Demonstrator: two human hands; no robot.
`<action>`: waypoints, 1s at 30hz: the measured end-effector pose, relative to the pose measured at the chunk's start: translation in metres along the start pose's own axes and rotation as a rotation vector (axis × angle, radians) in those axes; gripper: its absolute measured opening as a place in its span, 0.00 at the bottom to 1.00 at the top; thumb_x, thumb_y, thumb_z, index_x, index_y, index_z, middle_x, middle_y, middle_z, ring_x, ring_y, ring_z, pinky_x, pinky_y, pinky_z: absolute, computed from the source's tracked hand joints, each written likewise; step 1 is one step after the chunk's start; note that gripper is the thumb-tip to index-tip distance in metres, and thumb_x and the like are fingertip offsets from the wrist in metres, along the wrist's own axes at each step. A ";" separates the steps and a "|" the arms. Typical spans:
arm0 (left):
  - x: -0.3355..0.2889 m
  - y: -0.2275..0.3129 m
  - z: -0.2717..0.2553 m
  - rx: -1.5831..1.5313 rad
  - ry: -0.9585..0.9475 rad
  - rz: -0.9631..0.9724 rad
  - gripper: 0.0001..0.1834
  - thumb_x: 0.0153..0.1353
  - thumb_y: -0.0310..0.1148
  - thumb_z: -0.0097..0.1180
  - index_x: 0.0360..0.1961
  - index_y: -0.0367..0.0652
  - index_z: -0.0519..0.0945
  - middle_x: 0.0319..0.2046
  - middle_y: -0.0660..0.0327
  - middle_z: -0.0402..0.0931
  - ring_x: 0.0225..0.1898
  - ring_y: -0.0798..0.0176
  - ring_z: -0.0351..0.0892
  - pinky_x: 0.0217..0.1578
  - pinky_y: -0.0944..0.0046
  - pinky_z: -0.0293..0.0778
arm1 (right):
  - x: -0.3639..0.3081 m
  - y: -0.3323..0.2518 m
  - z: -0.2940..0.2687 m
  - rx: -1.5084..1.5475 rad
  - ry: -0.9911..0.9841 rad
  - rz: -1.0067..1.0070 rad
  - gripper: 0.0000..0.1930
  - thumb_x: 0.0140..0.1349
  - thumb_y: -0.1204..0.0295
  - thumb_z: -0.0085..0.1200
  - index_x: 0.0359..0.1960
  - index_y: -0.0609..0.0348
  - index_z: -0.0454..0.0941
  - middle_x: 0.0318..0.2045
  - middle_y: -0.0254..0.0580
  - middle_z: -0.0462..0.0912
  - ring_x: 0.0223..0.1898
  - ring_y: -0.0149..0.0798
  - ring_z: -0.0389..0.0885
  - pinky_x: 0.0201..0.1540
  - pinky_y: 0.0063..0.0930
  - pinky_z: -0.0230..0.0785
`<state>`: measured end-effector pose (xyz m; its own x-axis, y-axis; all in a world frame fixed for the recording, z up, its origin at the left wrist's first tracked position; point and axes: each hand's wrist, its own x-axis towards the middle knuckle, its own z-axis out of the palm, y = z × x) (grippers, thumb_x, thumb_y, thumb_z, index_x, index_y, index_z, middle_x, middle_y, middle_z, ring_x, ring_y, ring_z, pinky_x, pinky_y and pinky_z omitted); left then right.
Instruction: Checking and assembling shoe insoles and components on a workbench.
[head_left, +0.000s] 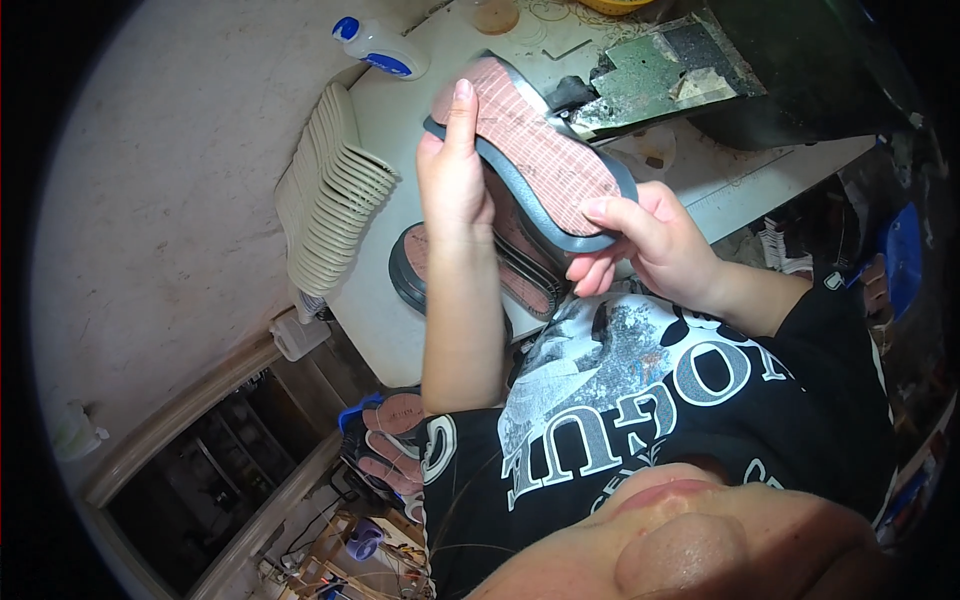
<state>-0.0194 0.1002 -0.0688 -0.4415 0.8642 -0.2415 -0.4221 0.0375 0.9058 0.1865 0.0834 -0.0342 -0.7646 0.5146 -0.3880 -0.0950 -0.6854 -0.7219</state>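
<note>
Above the table I hold a shoe sole (pixel 545 140) with both hands, tilted, its pink lined top toward me and its dark grey rim showing around it. My left hand (pixel 457 185) is closed on the far left part, thumb lying on the pink face. My right hand (pixel 665 240) grips the near right end, thumb on top and fingers curled underneath. Below and partly behind my left forearm, another dark-rimmed sole (pixel 407 265) lies on the table. A further sole (pixel 525 285) with a pink face and dark rim is partly hidden under the held one.
A stack of cream sole-shaped pieces (pixel 335 190) stands by the wall. The white table (pixel 375 335) carries a white bottle with a blue cap (pixel 385 50), a hex key (pixel 568 50) and a machine with a worn green plate (pixel 650 85). More pink soles (pixel 390 440) sit lower left.
</note>
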 end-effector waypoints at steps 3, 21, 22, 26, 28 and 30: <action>0.010 0.021 0.002 0.465 0.093 0.107 0.35 0.56 0.50 0.65 0.51 0.28 0.73 0.49 0.51 0.76 0.50 0.55 0.75 0.57 0.61 0.66 | 0.018 -0.003 0.000 0.025 0.066 -0.029 0.20 0.69 0.60 0.45 0.35 0.70 0.78 0.25 0.52 0.83 0.22 0.38 0.84 0.26 0.23 0.76; 0.107 0.096 0.019 1.509 -1.243 0.260 0.23 0.52 0.49 0.66 0.35 0.40 0.75 0.23 0.61 0.71 0.28 0.66 0.68 0.31 0.67 0.66 | 0.078 -0.011 0.003 0.057 0.158 -0.099 0.22 0.70 0.58 0.47 0.42 0.72 0.76 0.36 0.57 0.83 0.36 0.41 0.86 0.40 0.25 0.80; 0.105 0.095 0.017 1.508 -1.246 0.262 0.23 0.52 0.49 0.66 0.35 0.40 0.75 0.23 0.61 0.71 0.28 0.66 0.68 0.31 0.67 0.66 | 0.077 -0.010 0.003 0.057 0.154 -0.094 0.22 0.70 0.58 0.47 0.42 0.72 0.76 0.36 0.57 0.83 0.37 0.41 0.86 0.40 0.25 0.80; 0.087 0.094 0.006 1.472 -1.088 0.207 0.21 0.57 0.47 0.63 0.36 0.38 0.75 0.22 0.62 0.69 0.25 0.71 0.67 0.26 0.70 0.65 | 0.077 -0.009 0.001 0.072 0.150 -0.075 0.22 0.70 0.59 0.47 0.42 0.73 0.76 0.37 0.58 0.83 0.37 0.41 0.86 0.40 0.25 0.80; 0.075 0.093 0.002 1.459 -1.045 0.148 0.21 0.58 0.47 0.62 0.36 0.38 0.75 0.22 0.63 0.69 0.27 0.72 0.67 0.27 0.70 0.66 | 0.074 -0.009 0.004 0.054 0.158 -0.085 0.22 0.69 0.59 0.48 0.41 0.74 0.76 0.37 0.59 0.83 0.37 0.42 0.86 0.41 0.26 0.80; 0.062 0.088 0.000 1.432 -0.934 0.043 0.20 0.60 0.46 0.60 0.36 0.37 0.75 0.24 0.66 0.70 0.27 0.73 0.67 0.28 0.70 0.66 | 0.070 -0.007 0.004 0.052 0.171 -0.089 0.21 0.69 0.60 0.48 0.42 0.73 0.76 0.37 0.58 0.83 0.38 0.42 0.86 0.41 0.26 0.80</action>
<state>-0.0842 0.1570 -0.0040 0.3655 0.8347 -0.4119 0.8002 -0.0557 0.5971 0.1311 0.1220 -0.0544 -0.6327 0.6515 -0.4185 -0.1941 -0.6567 -0.7288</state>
